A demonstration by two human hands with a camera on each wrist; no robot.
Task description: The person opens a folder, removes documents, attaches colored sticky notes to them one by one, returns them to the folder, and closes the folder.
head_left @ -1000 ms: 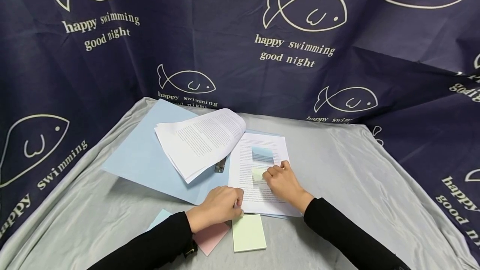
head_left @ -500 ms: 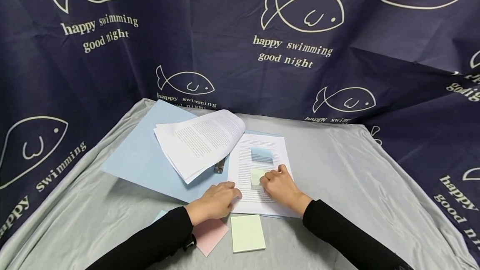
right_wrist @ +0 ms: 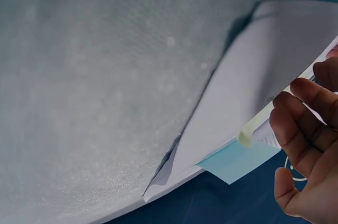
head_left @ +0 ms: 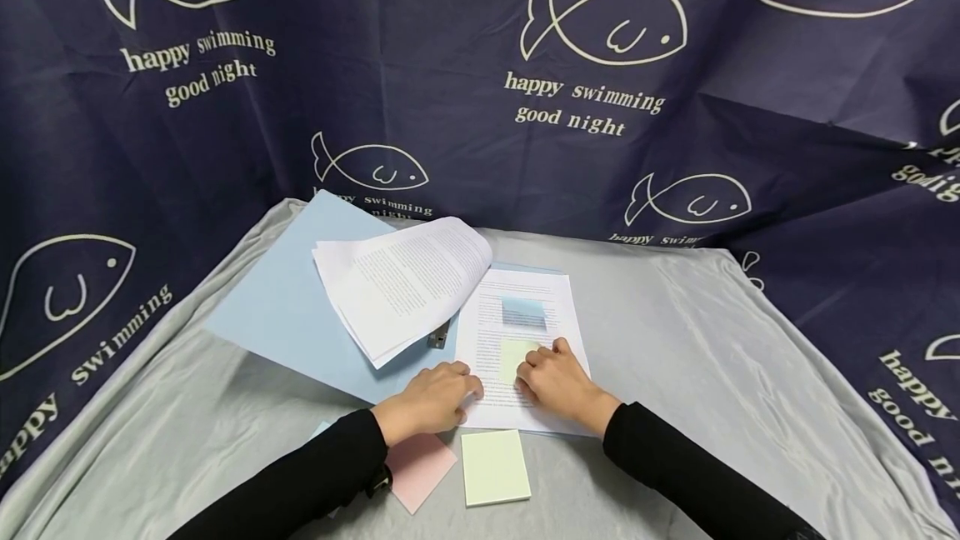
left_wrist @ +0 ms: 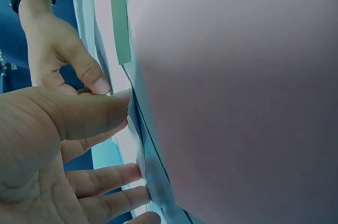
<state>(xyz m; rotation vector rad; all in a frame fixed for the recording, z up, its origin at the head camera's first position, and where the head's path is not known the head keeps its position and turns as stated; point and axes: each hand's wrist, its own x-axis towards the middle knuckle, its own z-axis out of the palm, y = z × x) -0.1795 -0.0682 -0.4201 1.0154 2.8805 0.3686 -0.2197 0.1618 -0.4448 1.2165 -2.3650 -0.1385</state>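
A printed sheet [head_left: 480,423] lies in an opened blue folder [head_left: 270,298]. On its text sit a blue sticky note [head_left: 522,312] and, below it, a light green sticky note [head_left: 510,359]. My right hand [head_left: 561,383] rests its bent fingers on the green note's lower right part, hiding that corner. In the right wrist view the note's free end [right_wrist: 245,136] curls slightly off the page. My left hand [head_left: 429,400] touches the sheet's lower left edge; the left wrist view shows its thumb and loosely spread fingers [left_wrist: 113,175] against the paper edge.
Turned-back pages [head_left: 397,290] curl over the folder's left side, above a metal clip [head_left: 439,335]. In front lie a green sticky pad [head_left: 495,467] and a pink one [head_left: 422,471]; a blue corner shows by the left sleeve. A dark fish-print cloth [head_left: 480,90] hangs behind.
My right hand has slid down along the green note, uncovering more of it. My left hand has shifted from near the green pad onto the sheet's lower left edge, its fingers less curled.
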